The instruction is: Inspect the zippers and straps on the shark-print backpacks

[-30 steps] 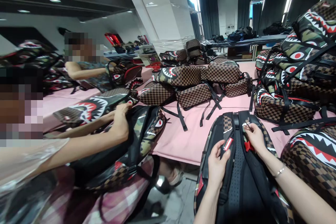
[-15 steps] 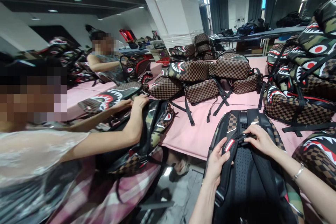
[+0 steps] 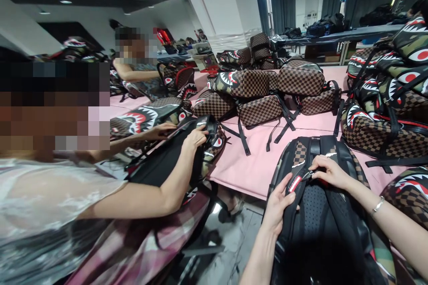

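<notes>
A black backpack (image 3: 312, 216) with brown checkered and camouflage panels lies in front of me, its padded back and shoulder straps facing up. My left hand (image 3: 279, 200) is closed around its left shoulder strap (image 3: 288, 227), the thumb beside a red label (image 3: 294, 184). Near the strap's top, my right hand (image 3: 329, 172) pinches a small shiny metal piece (image 3: 308, 174). Its exact kind is too small to make out. A silver bracelet (image 3: 378, 205) circles my right wrist.
Pink-covered table (image 3: 244, 160) under the work. Checkered shark-mouth bags (image 3: 257, 109) stand in the middle, more bags (image 3: 381, 129) pile at right. A co-worker's arm (image 3: 157, 196) handles another backpack (image 3: 167, 153) at left; another person (image 3: 133, 75) works farther back.
My right hand has shifted slightly left and up along the strap, and the metal piece now shows. The co-worker's near hand has moved right over the other backpack. The view has turned slightly.
</notes>
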`<action>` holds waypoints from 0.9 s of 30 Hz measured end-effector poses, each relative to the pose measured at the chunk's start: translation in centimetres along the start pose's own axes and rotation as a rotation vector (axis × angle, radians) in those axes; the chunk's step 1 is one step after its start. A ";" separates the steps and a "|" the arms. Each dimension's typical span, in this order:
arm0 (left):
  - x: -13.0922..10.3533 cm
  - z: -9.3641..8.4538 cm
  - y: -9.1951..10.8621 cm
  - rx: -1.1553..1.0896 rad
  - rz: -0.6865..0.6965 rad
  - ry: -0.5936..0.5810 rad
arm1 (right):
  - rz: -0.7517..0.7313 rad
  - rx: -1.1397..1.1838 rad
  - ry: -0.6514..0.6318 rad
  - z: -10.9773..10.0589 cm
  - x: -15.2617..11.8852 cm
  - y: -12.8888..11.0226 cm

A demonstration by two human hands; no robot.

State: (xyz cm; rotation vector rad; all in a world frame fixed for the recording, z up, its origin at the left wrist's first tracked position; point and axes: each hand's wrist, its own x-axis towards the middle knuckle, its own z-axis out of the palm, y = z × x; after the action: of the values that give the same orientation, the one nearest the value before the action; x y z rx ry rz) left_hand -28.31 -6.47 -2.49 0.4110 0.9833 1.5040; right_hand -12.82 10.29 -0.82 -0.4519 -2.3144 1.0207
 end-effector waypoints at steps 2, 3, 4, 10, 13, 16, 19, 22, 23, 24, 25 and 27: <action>0.0 0.1 0.0 -0.013 -0.007 0.014 | 0.044 0.050 0.024 0.2 -0.2 -0.1; 0.0 0.2 0.0 -0.016 -0.007 0.018 | 0.071 0.072 0.039 0.4 -0.3 -0.2; -0.1 0.4 0.0 -0.015 -0.002 0.022 | 0.098 0.090 0.055 0.5 -0.4 -0.4; -0.6 2.1 -0.3 0.079 0.118 0.050 | 0.231 0.051 0.148 2.1 -0.6 -2.7; -0.4 2.2 -0.6 0.161 0.176 0.074 | 0.288 -0.036 0.199 2.8 -1.3 -3.7; -0.1 2.1 -1.1 0.230 0.238 0.100 | 0.320 -0.188 0.240 3.2 -2.3 -4.4; 0.1 2.2 -1.4 0.285 0.283 0.106 | 0.309 -0.298 0.274 3.5 -3.0 -4.7; 0.1 2.5 -1.7 0.332 0.297 0.105 | 0.298 -0.229 0.283 3.8 -3.3 -4.6; 0.1 2.6 -1.7 0.340 0.297 0.110 | 0.306 -0.140 0.281 3.9 -3.3 -4.6; 0.1 2.6 -1.8 0.341 0.295 0.117 | 0.317 -0.034 0.274 4.0 -3.2 -4.6; 0.1 2.6 -1.8 0.338 0.292 0.124 | 0.329 0.068 0.266 4.0 -3.2 -4.8; 0.0 2.5 -1.7 0.329 0.282 0.131 | 0.340 0.221 0.248 3.9 -3.1 -5.5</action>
State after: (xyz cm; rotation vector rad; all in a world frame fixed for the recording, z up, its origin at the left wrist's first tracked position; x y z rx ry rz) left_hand -25.37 -5.75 -2.41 0.7175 1.3268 1.6384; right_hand -13.19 2.94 0.02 -0.8497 -1.9179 1.2837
